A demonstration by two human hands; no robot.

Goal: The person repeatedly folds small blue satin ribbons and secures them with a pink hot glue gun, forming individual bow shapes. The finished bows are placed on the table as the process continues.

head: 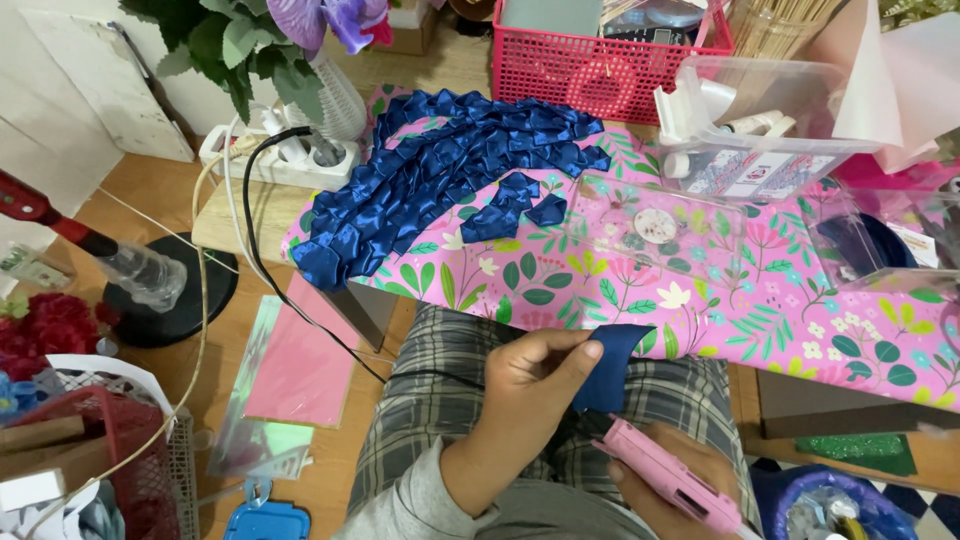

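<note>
Ribbon pinched in my left hand, pink glue gun gripped in my right.

At twelve o'clock I see a red mesh basket (600,62) with papers and boxes in it; at two o'clock a clear plastic tub (760,130) holds white tubes. My left hand (530,385) pinches a folded blue ribbon piece (610,365) between thumb and fingers, the ribbon at its three o'clock. My right hand (670,485) is closed around the pink glue gun (665,475), its nozzle just below the ribbon. Folded blue ribbon petals (450,175) lie heaped on the floral table cover (700,300) at eleven o'clock.
</note>
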